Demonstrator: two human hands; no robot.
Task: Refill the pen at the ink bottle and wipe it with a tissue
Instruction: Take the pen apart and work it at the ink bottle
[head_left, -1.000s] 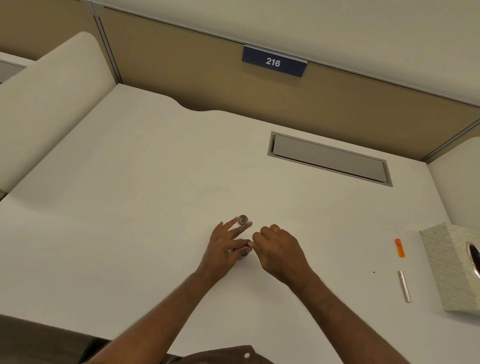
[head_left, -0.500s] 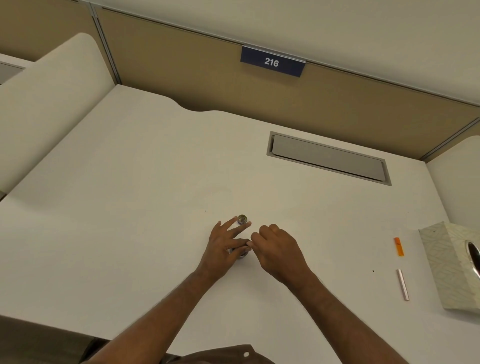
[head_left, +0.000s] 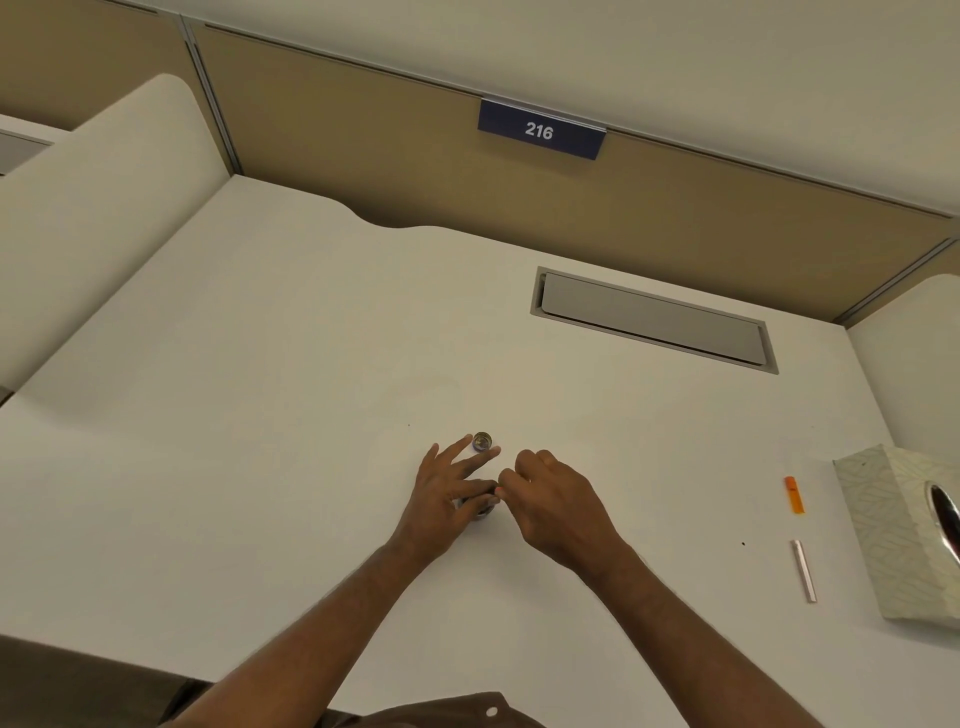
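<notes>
A small dark ink bottle (head_left: 477, 508) stands on the white desk (head_left: 260, 467), mostly hidden by my fingers. My left hand (head_left: 447, 493) grips it from the left, with two fingers stretched out toward the round metal bottle cap (head_left: 482, 441) lying just behind. My right hand (head_left: 550, 499) is pinched shut at the bottle's top, holding a small pen part of which only a pale tip shows. An orange pen piece (head_left: 794, 494) and a silver pen barrel (head_left: 803, 570) lie apart on the desk to the right. The tissue box (head_left: 893, 525) sits at the right edge.
A grey cable hatch (head_left: 654, 319) is set into the desk at the back right. A tan partition with a blue "216" sign (head_left: 540, 130) closes the back. White dividers stand at both sides. The desk's front edge runs below my forearms.
</notes>
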